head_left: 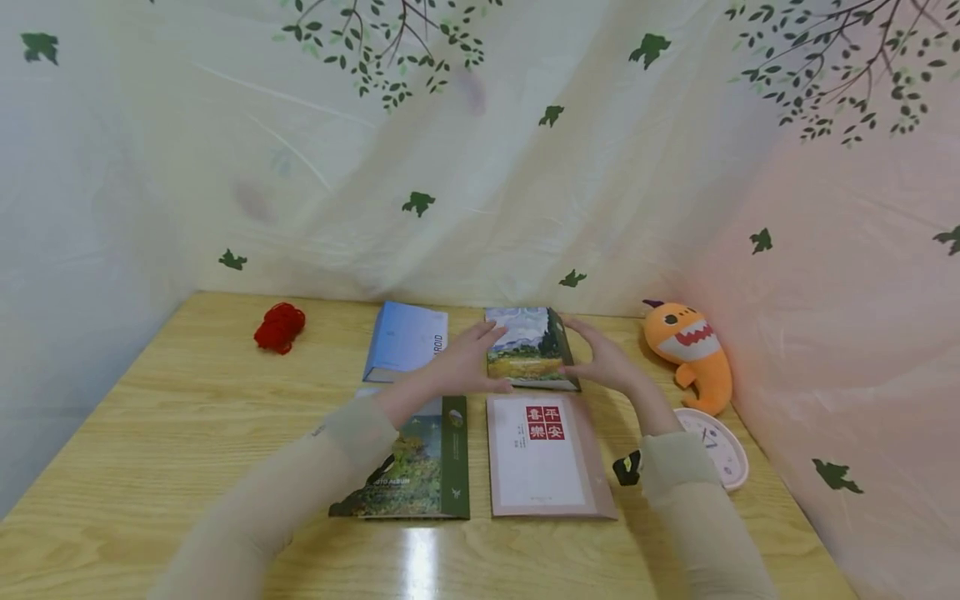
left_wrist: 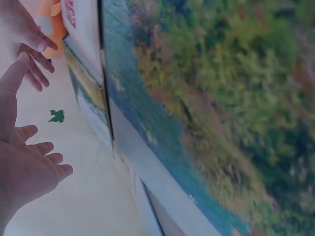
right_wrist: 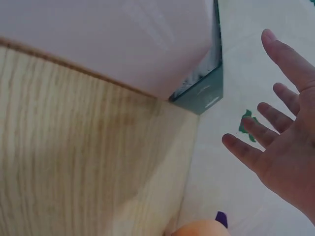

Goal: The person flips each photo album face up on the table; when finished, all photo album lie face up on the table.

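Note:
A landscape-painted book or album (head_left: 525, 342) lies at the back of the table, between my two hands. My left hand (head_left: 468, 362) is over its left side, fingers spread and relaxed. My right hand (head_left: 606, 360) is at its right edge, with fingers extended and thumb close to the front right corner. In the right wrist view, the right hand (right_wrist: 290, 132) shows its spread fingers with nothing in them. The left hand (left_wrist: 29, 172) looks likewise loose in the left wrist view. A blue box-like book (head_left: 401, 337) sits left of the left hand, whose forearm overlaps a green-spined photo album (head_left: 420, 475).
A pink-bordered book (head_left: 543, 467) with red squares lies in front. At right are an orange shark plush (head_left: 693, 358), a round pink clock (head_left: 723, 450) and a small black object (head_left: 626, 468). Red yarn (head_left: 280, 327) lies far left. A printed curtain (head_left: 480, 167) hangs behind the table (head_left: 187, 467).

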`<state>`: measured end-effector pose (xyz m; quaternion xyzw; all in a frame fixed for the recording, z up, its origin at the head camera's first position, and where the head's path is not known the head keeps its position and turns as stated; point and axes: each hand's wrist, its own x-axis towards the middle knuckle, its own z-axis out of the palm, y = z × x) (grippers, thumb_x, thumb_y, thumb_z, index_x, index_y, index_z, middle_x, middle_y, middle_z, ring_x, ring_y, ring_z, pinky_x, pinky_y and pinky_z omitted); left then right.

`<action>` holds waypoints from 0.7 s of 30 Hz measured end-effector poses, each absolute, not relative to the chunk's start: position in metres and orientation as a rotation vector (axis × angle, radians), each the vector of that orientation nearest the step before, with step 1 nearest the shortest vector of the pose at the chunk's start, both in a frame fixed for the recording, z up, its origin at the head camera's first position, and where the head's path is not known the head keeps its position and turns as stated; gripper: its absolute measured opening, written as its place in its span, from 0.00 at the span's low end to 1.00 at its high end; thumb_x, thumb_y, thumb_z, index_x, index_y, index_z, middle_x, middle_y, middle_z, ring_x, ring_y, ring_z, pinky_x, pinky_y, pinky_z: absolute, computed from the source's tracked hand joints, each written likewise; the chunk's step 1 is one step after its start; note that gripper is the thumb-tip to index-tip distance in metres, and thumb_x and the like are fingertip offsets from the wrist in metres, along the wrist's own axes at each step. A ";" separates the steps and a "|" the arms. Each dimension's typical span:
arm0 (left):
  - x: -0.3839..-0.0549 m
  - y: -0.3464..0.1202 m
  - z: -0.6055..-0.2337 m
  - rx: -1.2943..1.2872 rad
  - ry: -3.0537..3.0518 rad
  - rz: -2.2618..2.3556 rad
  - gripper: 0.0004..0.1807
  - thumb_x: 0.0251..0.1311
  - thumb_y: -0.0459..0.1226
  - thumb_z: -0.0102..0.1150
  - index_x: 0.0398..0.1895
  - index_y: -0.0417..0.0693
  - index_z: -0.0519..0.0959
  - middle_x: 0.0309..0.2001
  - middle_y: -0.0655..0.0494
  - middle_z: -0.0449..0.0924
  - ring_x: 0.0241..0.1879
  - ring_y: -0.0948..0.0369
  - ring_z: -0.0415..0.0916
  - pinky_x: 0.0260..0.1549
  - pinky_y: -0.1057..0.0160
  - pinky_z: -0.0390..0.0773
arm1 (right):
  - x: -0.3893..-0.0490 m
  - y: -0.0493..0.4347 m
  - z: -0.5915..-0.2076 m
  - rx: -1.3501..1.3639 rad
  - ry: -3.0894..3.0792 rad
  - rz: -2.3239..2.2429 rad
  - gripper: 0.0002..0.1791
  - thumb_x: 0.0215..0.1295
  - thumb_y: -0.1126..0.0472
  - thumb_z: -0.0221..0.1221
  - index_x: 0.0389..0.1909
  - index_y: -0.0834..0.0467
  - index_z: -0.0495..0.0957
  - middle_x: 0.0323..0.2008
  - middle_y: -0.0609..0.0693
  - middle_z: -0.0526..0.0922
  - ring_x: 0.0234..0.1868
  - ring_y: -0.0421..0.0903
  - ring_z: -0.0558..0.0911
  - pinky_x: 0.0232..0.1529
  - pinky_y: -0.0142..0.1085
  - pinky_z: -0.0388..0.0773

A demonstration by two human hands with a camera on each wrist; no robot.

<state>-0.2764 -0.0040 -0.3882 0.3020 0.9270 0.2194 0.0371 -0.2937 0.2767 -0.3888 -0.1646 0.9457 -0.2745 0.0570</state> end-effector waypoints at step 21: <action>-0.302 0.001 -0.423 1.039 2.653 0.297 0.49 0.56 0.62 0.56 0.75 0.50 0.50 0.75 0.48 0.43 0.73 0.50 0.45 0.69 0.52 0.51 | -0.311 0.286 -0.422 -0.394 2.677 -0.824 0.54 0.52 0.49 0.69 0.73 0.60 0.48 0.71 0.68 0.50 0.70 0.67 0.50 0.67 0.61 0.49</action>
